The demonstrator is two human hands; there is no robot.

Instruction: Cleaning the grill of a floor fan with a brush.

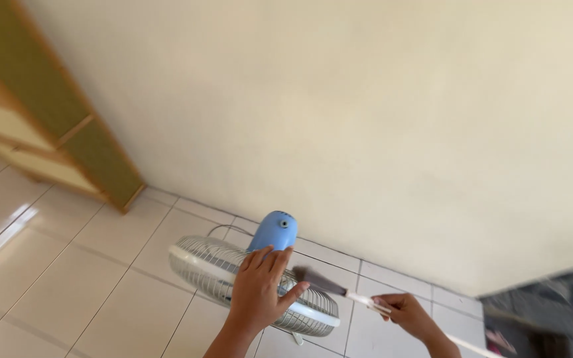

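A stand fan with a white wire grille [200, 265] and a light blue motor housing [274, 230] stands on the tiled floor near the wall. My left hand [260, 292] rests flat on top of the grille, fingers together and pointing at the blue housing. My right hand [409, 313] grips the white handle of a brush. Its dark bristles [313, 278] touch the grille just right of my left hand.
A cream wall [366, 119] rises close behind the fan. A wooden cabinet with green panels [67, 132] stands at the left on the white floor tiles [67, 265]. A dark patterned surface [552, 311] fills the lower right corner.
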